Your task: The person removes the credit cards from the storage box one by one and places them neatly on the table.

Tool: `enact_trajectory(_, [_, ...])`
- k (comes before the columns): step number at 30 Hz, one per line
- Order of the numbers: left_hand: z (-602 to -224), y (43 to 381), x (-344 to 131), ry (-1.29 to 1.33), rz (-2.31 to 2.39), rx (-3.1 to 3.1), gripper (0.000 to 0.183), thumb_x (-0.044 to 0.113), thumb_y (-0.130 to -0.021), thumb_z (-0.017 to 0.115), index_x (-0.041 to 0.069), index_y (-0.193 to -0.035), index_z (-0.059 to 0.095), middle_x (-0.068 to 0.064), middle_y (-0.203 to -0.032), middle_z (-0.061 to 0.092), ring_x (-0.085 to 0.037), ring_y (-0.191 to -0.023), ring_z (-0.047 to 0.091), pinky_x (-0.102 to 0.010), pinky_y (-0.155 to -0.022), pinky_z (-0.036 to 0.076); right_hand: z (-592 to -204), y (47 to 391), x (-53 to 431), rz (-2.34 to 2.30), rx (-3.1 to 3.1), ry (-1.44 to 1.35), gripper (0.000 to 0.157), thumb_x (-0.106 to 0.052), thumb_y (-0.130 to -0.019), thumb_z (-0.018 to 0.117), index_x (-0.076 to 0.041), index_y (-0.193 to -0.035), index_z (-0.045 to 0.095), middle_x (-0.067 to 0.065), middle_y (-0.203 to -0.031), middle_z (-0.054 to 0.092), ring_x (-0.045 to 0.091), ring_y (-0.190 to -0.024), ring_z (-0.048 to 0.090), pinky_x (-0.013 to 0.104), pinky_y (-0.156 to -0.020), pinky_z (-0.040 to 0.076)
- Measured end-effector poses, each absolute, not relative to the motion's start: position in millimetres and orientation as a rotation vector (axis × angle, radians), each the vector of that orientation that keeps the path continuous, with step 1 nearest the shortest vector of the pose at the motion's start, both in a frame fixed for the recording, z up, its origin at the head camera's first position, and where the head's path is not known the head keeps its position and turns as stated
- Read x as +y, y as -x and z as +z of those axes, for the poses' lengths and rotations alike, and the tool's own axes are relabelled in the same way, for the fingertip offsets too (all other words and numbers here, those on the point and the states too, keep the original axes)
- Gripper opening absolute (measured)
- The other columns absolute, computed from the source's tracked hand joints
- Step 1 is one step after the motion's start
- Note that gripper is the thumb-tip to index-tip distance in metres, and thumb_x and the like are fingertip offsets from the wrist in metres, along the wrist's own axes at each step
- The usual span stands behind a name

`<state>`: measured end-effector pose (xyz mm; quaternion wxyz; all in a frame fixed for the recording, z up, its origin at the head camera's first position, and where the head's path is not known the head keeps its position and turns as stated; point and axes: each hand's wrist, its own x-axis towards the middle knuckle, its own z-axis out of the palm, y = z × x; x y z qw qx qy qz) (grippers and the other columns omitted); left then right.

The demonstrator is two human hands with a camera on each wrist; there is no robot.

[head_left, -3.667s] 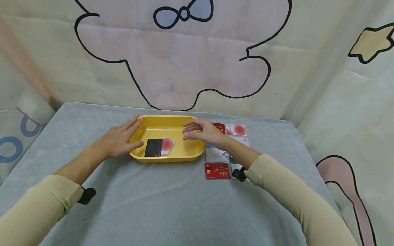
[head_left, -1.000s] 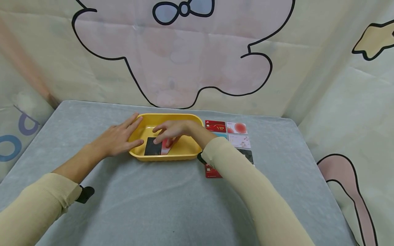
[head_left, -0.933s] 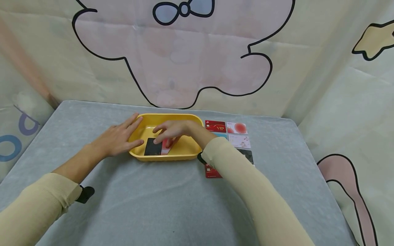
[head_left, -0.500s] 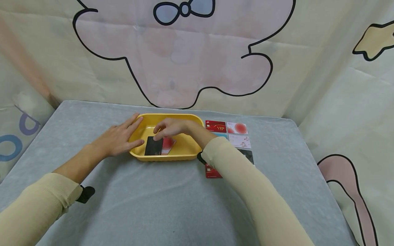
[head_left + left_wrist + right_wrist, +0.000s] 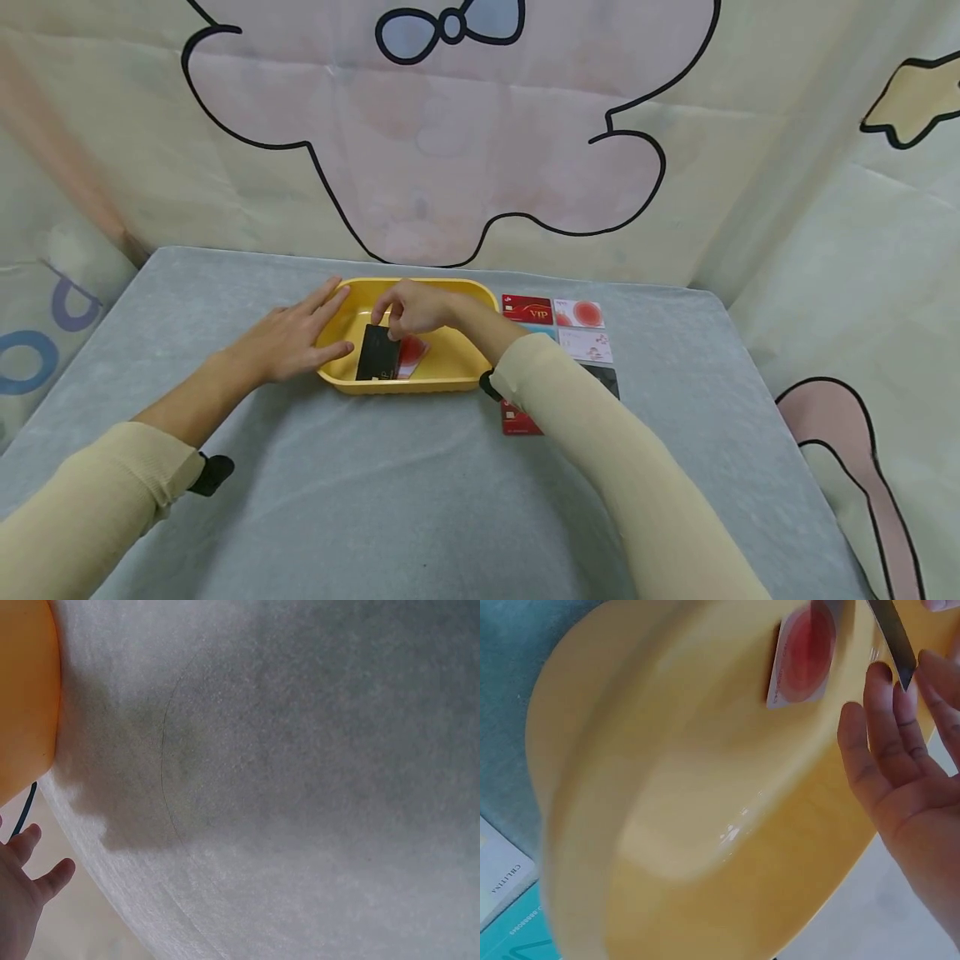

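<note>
A yellow tray (image 5: 457, 367) lies on the grey cloth. Spread fingers of my left hand (image 5: 279, 343) rest at its left rim; the left wrist view catches only part of that hand at the lower left. Inside the tray, my right hand (image 5: 415, 308) pinches the far edge of a black card (image 5: 377, 357), which is tilted up. Seen from the right wrist, the card is a dark thin edge between thumb and fingertips. Beside and partly behind it lies a white card with a red circle (image 5: 804, 652) on the tray floor.
Right of the tray, several cards lie in rows: a red VIP card (image 5: 527, 309), a white card with a red circle (image 5: 578, 313), a pale flowered card (image 5: 585, 344), and a teal card (image 5: 521, 930). My right sleeve (image 5: 577, 425) covers some. A printed curtain (image 5: 450, 183) hangs behind the table.
My right hand has moved left from the tray's right side to the black card, and the card's far edge has come up. The left hand has stayed at the rim.
</note>
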<state>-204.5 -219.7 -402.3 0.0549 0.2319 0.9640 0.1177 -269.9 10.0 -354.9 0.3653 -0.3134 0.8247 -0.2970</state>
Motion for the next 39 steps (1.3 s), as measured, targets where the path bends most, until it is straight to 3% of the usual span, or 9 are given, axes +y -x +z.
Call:
enact_trajectory(4, [-402.7, 204.9, -218.4, -0.729, 0.366, 2.937, 0.083, 0.048, -0.098, 0.053, 0.001, -0.158, 0.02, -0.02, -0.164, 0.013, -0.044, -0.134, 0.045, -0.067, -0.097, 0.041, -355.0, 268.6, 10.9, -0.779, 2.148, 0.833, 0.025, 0.005, -0.092, 0.06, 0.0, -0.117, 0.064, 0.011, -0.086, 0.058, 0.017, -0.068, 0.051, 0.022, -0.058, 0.043])
enact_trajectory(7, [-403.2, 204.9, -219.1, -0.744, 0.365, 2.943, 0.083, 0.047, -0.098, 0.054, 0.001, -0.157, 0.02, -0.021, -0.164, 0.014, -0.045, -0.133, 0.046, -0.066, -0.096, 0.042, -353.9, 267.2, 10.7, -0.785, 2.163, 0.854, 0.024, 0.005, -0.092, 0.059, -0.001, -0.115, 0.064, 0.012, -0.091, 0.06, 0.018, -0.075, 0.054, 0.022, -0.058, 0.045])
enact_trajectory(14, [-403.0, 205.1, -219.8, -0.755, 0.374, 2.948, 0.083, 0.048, -0.098, 0.055, 0.0, -0.157, 0.021, -0.021, -0.164, 0.015, -0.045, -0.131, 0.047, -0.066, -0.094, 0.043, -348.2, 264.8, 14.6, -0.711, 2.138, 0.901, 0.045, 0.01, -0.089, 0.056, 0.0, -0.133, 0.059, 0.015, -0.112, 0.065, 0.021, -0.094, 0.062, 0.029, -0.072, 0.054])
enact_trajectory(20, [-402.4, 204.2, -219.9, -0.756, 0.379, 2.943, 0.083, 0.046, -0.098, 0.056, 0.0, -0.157, 0.021, -0.021, -0.164, 0.014, -0.045, -0.132, 0.046, -0.067, -0.095, 0.042, -342.3, 259.9, 21.9, -0.665, 2.115, 0.989, 0.046, 0.012, -0.088, 0.053, 0.002, -0.133, 0.06, 0.015, -0.106, 0.07, 0.02, -0.088, 0.064, 0.031, -0.069, 0.054])
enact_trajectory(26, [-403.6, 204.6, -220.8, -0.748, 0.375, 2.939, 0.083, 0.048, -0.097, 0.056, 0.001, -0.157, 0.021, -0.02, -0.164, 0.014, -0.044, -0.134, 0.044, -0.068, -0.095, 0.041, -341.2, 255.5, 29.2, -0.689, 2.14, 0.988, 0.043, 0.011, -0.089, 0.057, 0.006, -0.131, 0.059, 0.016, -0.106, 0.07, 0.02, -0.09, 0.067, 0.029, -0.076, 0.056])
enact_trajectory(33, [-402.7, 204.0, -221.6, -0.764, 0.369, 2.947, 0.082, 0.047, -0.098, 0.055, 0.001, -0.157, 0.021, -0.021, -0.164, 0.014, -0.046, -0.132, 0.045, -0.067, -0.095, 0.041, -334.3, 247.8, 33.3, -0.608, 2.28, 1.018, 0.039, 0.007, -0.09, 0.059, 0.001, -0.129, 0.064, 0.012, -0.106, 0.07, 0.021, -0.1, 0.063, 0.023, -0.082, 0.05])
enact_trajectory(39, [-402.0, 204.4, -220.2, -0.755, 0.363, 2.938, 0.083, 0.047, -0.098, 0.054, 0.001, -0.158, 0.02, -0.02, -0.164, 0.013, -0.046, -0.133, 0.045, -0.067, -0.096, 0.041, -324.4, 239.1, 38.9, -0.601, 2.343, 1.008, 0.038, 0.006, -0.09, 0.059, 0.0, -0.127, 0.065, 0.01, -0.105, 0.07, 0.02, -0.095, 0.064, 0.024, -0.083, 0.051])
